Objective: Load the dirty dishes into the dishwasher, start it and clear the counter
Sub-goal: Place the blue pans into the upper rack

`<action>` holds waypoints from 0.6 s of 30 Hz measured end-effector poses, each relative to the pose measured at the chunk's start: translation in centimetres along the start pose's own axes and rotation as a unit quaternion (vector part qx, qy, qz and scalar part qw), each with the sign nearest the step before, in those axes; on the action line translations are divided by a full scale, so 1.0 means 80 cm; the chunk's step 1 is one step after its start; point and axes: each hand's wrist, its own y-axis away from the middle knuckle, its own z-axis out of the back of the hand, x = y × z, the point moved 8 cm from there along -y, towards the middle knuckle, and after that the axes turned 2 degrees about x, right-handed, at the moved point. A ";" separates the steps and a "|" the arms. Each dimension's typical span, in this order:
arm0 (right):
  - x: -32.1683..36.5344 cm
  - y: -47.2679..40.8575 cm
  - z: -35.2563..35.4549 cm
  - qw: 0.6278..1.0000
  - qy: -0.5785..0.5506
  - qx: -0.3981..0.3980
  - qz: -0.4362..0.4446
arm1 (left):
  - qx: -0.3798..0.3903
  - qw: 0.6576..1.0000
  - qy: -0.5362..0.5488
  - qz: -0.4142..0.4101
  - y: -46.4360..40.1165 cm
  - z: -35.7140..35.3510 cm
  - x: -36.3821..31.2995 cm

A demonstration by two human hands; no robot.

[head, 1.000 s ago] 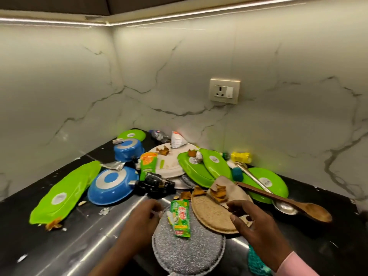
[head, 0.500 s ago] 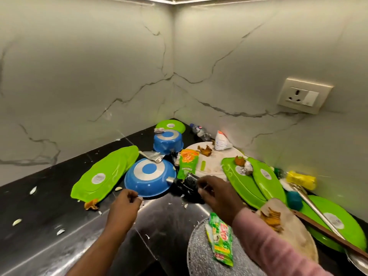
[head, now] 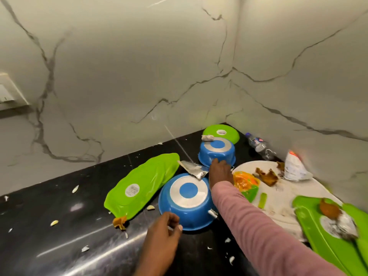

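Reaching right hand [head: 220, 172] fingers touching far blue bowl [head: 217, 154]; left hand [head: 166, 226] loosely curled, empty.

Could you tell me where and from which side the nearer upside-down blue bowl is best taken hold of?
Probably at its flared rim on the near side, by the left hand. The nearer blue bowl lies upside down, so its rim rests on the counter; fingers could hook under that edge and tip it up. A foil scrap overlaps its far edge, and the right hand reaches past to the farther blue bowl.
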 end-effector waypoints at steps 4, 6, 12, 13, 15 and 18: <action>-0.025 -0.017 -0.019 0.993 -0.054 -0.033 -0.103 | 0.007 1.000 -0.014 0.013 -0.006 0.001 0.014; -0.043 -0.015 -0.032 0.986 -0.064 -0.003 -0.155 | 0.009 1.000 -0.023 0.012 -0.007 0.000 0.021; -0.088 -0.027 -0.027 0.958 -0.201 0.093 -0.182 | 0.024 0.999 -0.039 -0.006 0.001 0.000 0.010; -0.097 -0.031 -0.023 0.945 -0.251 0.105 -0.184 | 0.028 0.999 -0.040 -0.011 0.003 -0.003 0.006; -0.109 -0.033 -0.013 0.915 -0.352 0.109 -0.163 | 0.038 0.998 -0.045 -0.025 0.005 -0.013 -0.006; -0.127 -0.017 0.015 0.866 -0.475 0.083 -0.131 | 0.070 0.995 -0.048 -0.057 0.011 -0.045 -0.027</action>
